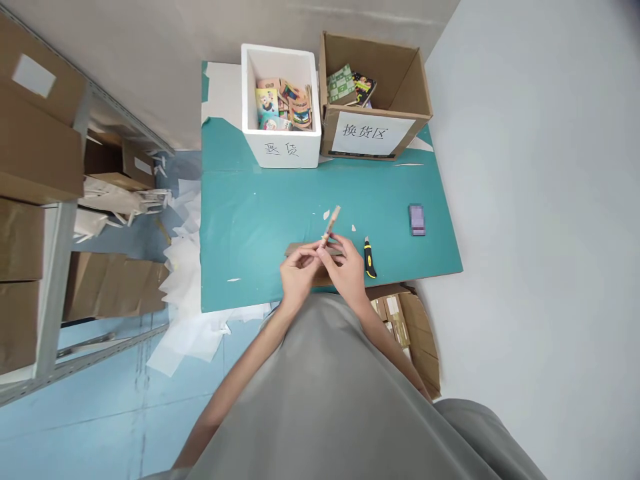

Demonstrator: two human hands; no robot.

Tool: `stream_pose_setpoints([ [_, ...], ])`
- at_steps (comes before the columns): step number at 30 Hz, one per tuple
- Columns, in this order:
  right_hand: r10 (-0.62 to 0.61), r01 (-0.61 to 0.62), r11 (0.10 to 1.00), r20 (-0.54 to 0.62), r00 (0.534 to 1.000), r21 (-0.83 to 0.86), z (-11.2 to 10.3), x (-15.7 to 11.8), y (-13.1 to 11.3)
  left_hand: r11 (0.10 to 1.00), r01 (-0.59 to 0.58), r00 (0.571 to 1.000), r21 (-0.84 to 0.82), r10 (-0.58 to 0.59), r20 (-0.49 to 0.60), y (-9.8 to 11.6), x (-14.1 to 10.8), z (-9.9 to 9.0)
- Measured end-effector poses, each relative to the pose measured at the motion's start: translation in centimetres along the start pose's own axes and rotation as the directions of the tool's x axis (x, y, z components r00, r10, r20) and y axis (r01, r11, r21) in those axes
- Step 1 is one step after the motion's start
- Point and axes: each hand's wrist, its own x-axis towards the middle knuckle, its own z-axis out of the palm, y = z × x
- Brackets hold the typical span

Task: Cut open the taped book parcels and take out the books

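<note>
A thin tan packet (331, 224), seen almost edge-on, is held tilted above the near edge of the table. My left hand (299, 270) pinches its lower end from the left. From the other side, the thumb and fingers of my right hand (349, 269) close on the same end. What is printed on the packet is too small to read. Under my hands lies a brown cardboard piece or box (323, 279), mostly covered by them. A black and yellow utility knife (369, 259) rests just right of my right hand, its blade tip pointing away from me.
At the table's back stand a white foam box (283, 152) with small packets and a cardboard box (327, 133) with booklets. A purple blurred item (417, 220) lies right on the green table (240, 220). Shelving (57, 287) stands left; a carton (423, 333) sits below right.
</note>
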Motion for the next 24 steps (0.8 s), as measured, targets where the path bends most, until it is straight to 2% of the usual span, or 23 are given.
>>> stream_pose_setpoints([
  [2, 0.033, -0.031, 0.998, -0.041, 0.999, 0.063, -0.6, 0.9, 0.4, 0.994, -0.061, 0.991, 0.086, 0.050, 0.125, 0.3, -0.6, 0.8],
  [4, 0.047, -0.039, 0.994, -0.086, 0.995, 0.099, -1.7, 1.9, 0.8, 0.993, -0.043, 0.982, 0.107, 0.023, 0.185, 0.7, -0.6, 1.1],
  [5, 0.050, -0.039, 0.992, -0.098, 0.994, 0.117, -2.3, 2.4, 1.0, 0.995, -0.027, 0.985, 0.097, 0.010, 0.170, 0.9, -0.4, 1.0],
  [7, 0.062, -0.045, 0.985, -0.100, 0.993, 0.164, -3.7, 3.3, 1.4, 0.996, -0.027, 0.997, 0.089, 0.020, 0.074, 1.2, 0.5, 0.4],
  [10, 0.108, -0.088, 0.964, -0.066, 0.992, 0.252, -5.0, 4.1, 1.7, 0.989, -0.030, 0.998, 0.146, 0.036, -0.041, 1.3, 1.8, -0.7],
  [13, 0.150, -0.136, 0.938, -0.019, 0.988, 0.318, -5.1, 4.3, 2.0, 0.993, 0.077, 0.997, 0.086, -0.074, -0.029, 1.0, 2.6, -1.0],
  [16, 0.163, -0.166, 0.923, 0.038, 0.986, 0.347, -4.6, 4.4, 2.4, 0.972, 0.235, 0.968, -0.027, -0.231, 0.101, 0.5, 2.6, -0.5],
  [17, 0.165, -0.175, 0.923, 0.057, 0.985, 0.343, -4.4, 4.5, 2.6, 0.961, 0.274, 0.955, -0.041, -0.266, 0.134, 0.3, 2.5, -0.2],
  [19, 0.166, -0.176, 0.939, 0.059, 0.984, 0.296, -4.1, 4.7, 3.0, 0.951, 0.307, 0.945, -0.045, -0.299, 0.133, 0.1, 2.4, 0.1],
  [23, 0.070, -0.069, 0.998, -0.116, 0.991, 0.008, -3.8, 5.0, 3.5, 0.966, 0.258, 0.966, -0.008, -0.258, -0.016, -0.2, 2.3, 0.2],
  [24, 0.047, -0.053, 0.998, -0.125, 0.991, -0.045, -3.6, 4.9, 3.5, 0.973, 0.232, 0.972, 0.014, -0.232, -0.041, -0.2, 2.3, 0.2],
])
